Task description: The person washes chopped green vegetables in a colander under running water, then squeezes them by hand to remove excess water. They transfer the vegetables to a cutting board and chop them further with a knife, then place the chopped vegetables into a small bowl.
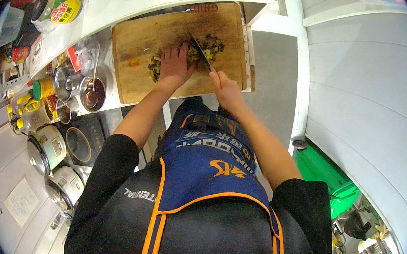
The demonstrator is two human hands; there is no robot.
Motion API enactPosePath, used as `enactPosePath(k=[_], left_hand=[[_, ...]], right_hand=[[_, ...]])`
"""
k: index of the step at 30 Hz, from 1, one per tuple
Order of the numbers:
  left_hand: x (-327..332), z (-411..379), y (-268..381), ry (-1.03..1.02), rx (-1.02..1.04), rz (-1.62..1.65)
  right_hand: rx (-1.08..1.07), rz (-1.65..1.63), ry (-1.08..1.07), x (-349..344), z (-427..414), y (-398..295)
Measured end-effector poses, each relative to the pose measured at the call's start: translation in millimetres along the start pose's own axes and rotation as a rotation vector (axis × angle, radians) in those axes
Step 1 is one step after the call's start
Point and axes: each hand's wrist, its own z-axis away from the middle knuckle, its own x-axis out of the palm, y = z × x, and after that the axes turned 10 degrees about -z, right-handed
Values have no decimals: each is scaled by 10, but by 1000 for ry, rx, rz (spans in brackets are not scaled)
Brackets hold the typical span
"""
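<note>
A wooden cutting board (142, 39) lies before me, with chopped dark-green vegetables (211, 46) heaped on it. My right hand (227, 90) grips a kitchen knife (201, 48), its blade slanting up and left beside the pieces. Fingers spread, my left hand (176, 62) rests flat over part of the greens, left of the blade. More chopped greens (154, 67) stick out at that hand's left side. What lies under the palm is hidden.
Beyond the board's far edge lies a wooden-handled tool (203, 8). A metal pot of dark sauce (93, 92) with a spoon stands left of the board. Two rice cookers (53, 143) and an induction hob (79, 144) are further left. A green bin (325, 176) stands right.
</note>
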Motion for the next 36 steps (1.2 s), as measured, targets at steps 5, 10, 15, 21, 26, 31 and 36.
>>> enactPosePath(k=[5,10,15,21,26,31,36], left_hand=[[-47,53,-21,105,41,80],[67,140,-240,238,100,259],[102,168,-248,358,117,436],[163,161,-243,377,61,496],[119,160,-253,338,64,465],[174,97,-271,270,39,448],[107,109,-268,173,36,455]], right_hand=[[105,-45,54,34,-16,154],[37,-103,34,-148,116,-249],[55,-32,-86,-170,238,-340],[79,77,-114,-154,221,-425],[89,107,-106,-127,208,-489],[96,76,-129,-76,30,-478],[83,88,-163,-35,-208,-516]])
